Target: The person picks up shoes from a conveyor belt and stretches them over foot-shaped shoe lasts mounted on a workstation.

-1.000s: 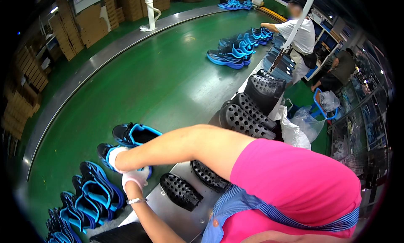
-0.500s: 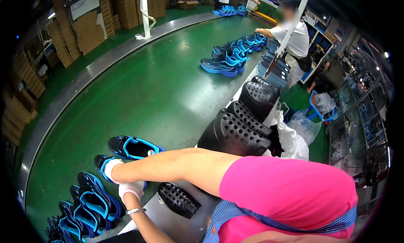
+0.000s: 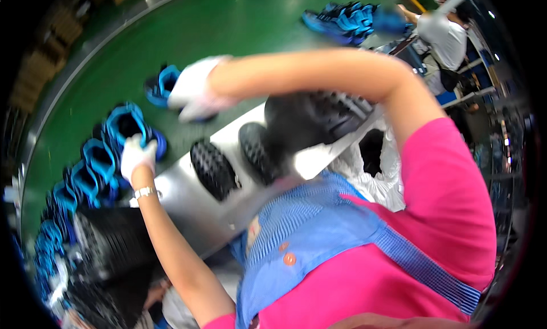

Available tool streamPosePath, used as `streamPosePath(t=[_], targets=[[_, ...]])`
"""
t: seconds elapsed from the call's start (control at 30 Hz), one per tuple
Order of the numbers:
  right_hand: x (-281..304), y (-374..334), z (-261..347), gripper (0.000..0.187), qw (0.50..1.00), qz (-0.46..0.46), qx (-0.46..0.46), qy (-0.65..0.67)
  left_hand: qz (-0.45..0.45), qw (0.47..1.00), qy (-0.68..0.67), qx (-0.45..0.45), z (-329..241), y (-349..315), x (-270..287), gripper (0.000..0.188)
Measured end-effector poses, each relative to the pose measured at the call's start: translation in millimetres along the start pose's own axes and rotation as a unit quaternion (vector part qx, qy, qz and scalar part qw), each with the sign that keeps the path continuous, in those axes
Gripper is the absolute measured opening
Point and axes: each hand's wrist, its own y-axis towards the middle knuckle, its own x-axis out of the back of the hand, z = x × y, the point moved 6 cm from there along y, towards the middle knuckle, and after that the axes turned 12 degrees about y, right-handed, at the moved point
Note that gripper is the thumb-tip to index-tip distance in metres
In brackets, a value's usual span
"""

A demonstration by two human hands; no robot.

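Observation:
Both my hands wear white gloves. My left hand (image 3: 138, 156) grips the near edge of the opening of a black-and-blue sneaker (image 3: 126, 121), at the right end of a row on the green surface. My right hand (image 3: 199, 90), blurred by motion, is beside another black-and-blue sneaker (image 3: 160, 85) and partly covers it. The blur hides whether its fingers hold that shoe. Nearer me, two black shoe-shaped pieces with knobby or perforated tops lie on a metal ledge (image 3: 176, 189): one on the left (image 3: 212, 168), one on the right (image 3: 257, 149).
More sneakers (image 3: 85, 178) line the left side, and another group (image 3: 347, 21) stands at the far right. Large black perforated pieces (image 3: 307, 115) are under my right arm. A white sack (image 3: 390, 181) hangs beside me. A co-worker in a white top (image 3: 444, 41) stands at upper right.
My left hand has left the spot beside my right hand for the row of sneakers on the left. My right hand has lifted and blurred; the whole view has tilted and shifted.

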Motion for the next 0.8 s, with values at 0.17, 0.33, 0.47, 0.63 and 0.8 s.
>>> streamPosePath(t=[0.17,0.33,0.47,0.63,0.8], targets=[[-26,-99,-27,0.029,0.999,0.000,-0.036,0.020,-0.147,0.983,0.096,0.050,-28,-42,42,0.039],[-73,-138,-7,0.027,0.999,0.023,-0.024,-0.015,-0.209,0.978,-0.002,0.012,-48,-67,49,0.037],[-117,-146,-3,0.034,0.997,-0.042,0.025,-0.061,-0.202,0.979,-0.033,-0.012,-70,-78,56,0.033],[-145,-131,-3,0.023,0.992,-0.088,0.035,-0.078,-0.195,0.979,-0.054,-0.030,-81,-87,62,0.031],[-144,-126,-11,0.014,0.997,-0.059,0.004,-0.043,-0.211,0.969,-0.094,-0.082,-96,-86,55,0.028]])
